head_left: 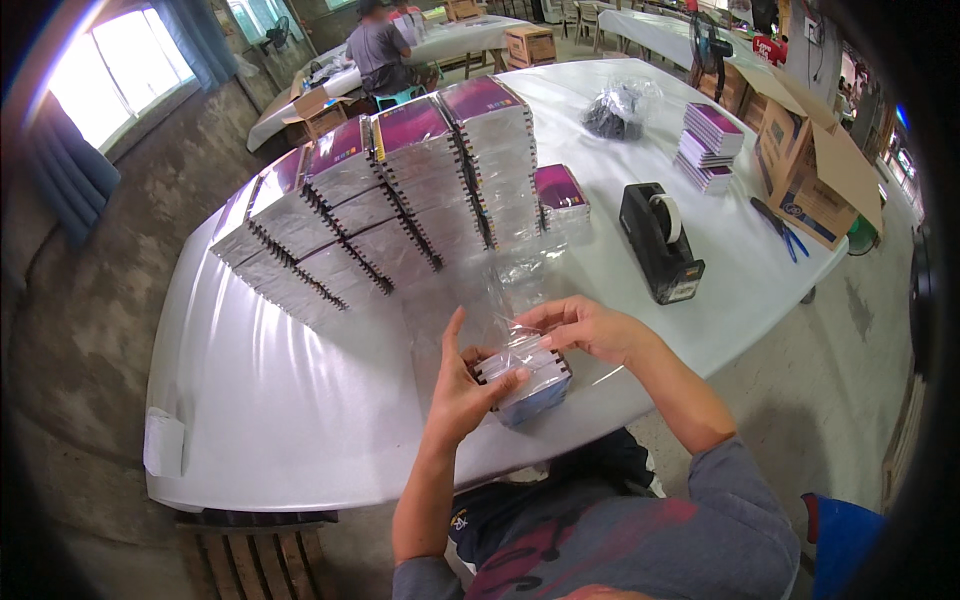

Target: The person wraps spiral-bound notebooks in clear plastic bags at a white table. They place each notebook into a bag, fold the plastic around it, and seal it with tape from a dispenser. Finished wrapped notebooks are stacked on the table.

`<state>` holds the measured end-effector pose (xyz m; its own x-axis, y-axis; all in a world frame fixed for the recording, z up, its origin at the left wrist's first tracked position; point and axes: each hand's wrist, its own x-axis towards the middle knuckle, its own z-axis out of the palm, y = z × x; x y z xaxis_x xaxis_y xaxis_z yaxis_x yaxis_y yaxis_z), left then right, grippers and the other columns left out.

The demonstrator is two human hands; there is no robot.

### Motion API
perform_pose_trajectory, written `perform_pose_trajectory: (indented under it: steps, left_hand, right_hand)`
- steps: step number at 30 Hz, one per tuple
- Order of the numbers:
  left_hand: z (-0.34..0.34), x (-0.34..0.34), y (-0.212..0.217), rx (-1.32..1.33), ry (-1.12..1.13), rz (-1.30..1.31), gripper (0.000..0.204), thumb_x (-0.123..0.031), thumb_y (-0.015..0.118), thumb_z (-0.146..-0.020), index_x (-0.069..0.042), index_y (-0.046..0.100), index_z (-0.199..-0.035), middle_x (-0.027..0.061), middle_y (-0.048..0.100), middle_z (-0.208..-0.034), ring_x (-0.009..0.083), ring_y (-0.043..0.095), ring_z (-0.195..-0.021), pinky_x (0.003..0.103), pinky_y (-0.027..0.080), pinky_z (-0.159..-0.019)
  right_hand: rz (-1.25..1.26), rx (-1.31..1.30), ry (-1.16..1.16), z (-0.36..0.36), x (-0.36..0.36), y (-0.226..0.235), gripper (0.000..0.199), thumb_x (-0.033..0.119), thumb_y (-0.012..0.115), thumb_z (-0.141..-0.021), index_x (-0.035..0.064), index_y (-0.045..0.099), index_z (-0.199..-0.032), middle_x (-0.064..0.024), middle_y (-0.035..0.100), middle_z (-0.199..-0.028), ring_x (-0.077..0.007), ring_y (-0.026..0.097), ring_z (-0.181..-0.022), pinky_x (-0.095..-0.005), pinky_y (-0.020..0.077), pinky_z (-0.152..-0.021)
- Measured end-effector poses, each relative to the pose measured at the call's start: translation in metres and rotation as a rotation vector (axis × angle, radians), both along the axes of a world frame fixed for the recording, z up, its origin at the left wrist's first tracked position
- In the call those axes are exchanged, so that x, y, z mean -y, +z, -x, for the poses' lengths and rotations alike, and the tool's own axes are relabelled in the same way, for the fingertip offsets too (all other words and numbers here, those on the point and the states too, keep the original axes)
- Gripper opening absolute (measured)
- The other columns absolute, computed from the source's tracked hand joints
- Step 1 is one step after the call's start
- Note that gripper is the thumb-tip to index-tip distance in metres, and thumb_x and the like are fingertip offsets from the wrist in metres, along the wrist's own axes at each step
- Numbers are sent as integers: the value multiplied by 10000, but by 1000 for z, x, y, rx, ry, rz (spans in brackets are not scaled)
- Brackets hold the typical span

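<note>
Close to the table's near edge, a small stack of spiral-bound notebooks stands with white page edges and dark binding rings showing. See-through plastic film lies over its top. My left hand grips the stack from its left side, thumb across the top and index finger raised. On the far right side my right hand is closed, its fingertips pinching the film at the stack's edge. Beyond my hands rise tall rows of plastic-wrapped notebooks with purple covers. A shorter notebook pile sits at their right.
A black tape dispenser stands right of my hands. Farther right are blue-handled pliers, an open cardboard box and a staggered notebook stack. Crumpled plastic lies at the back. A person sits at another table.
</note>
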<state>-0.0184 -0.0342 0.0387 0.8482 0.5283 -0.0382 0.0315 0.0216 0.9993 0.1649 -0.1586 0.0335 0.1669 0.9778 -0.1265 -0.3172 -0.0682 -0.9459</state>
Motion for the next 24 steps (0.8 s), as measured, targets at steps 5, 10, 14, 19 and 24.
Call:
perform_pose_trajectory:
  steps: [5,10,14,19,24]
  left_hand:
    - [-1,-1,1,-47,-22,-60,1113,-129,831,-682,-74,49,-1473,157,593,-928,209,604,-841,300,508,-656]
    - [1,-2,-2,-19,-15,-53,1057,-137,836,-680,-26,122,-1450,162,597,-957,215,604,-866,302,509,-705]
    - [1,-3,-8,-19,1,-65,784,-145,827,-688,16,390,-1319,129,609,-960,169,598,-821,265,495,-670]
    - [-1,-11,-20,14,-3,-47,275,-144,752,-774,35,647,-955,62,638,-770,86,557,-628,220,450,-550]
    - [-9,-16,3,-151,44,-288,164,-121,741,-784,32,689,-756,35,642,-650,59,538,-558,214,429,-497]
  right_hand:
    - [86,97,60,-5,-18,16,275,58,670,-730,-27,693,-991,-89,686,-939,-117,619,-865,-233,477,-763]
    - [-140,184,-4,5,-48,27,127,39,680,-725,-20,728,-826,-104,696,-867,-140,628,-874,-256,492,-817]
    - [-258,168,-72,2,-40,41,421,105,724,-741,37,625,-1144,-125,667,-988,-166,617,-963,-289,483,-846]
    - [-110,818,47,19,0,39,887,296,818,-685,69,344,-1400,-178,588,-1120,-218,579,-1048,-342,462,-890]
    - [79,829,-11,27,-1,21,698,378,838,-636,42,549,-1174,-146,625,-958,-221,598,-939,-347,459,-817]
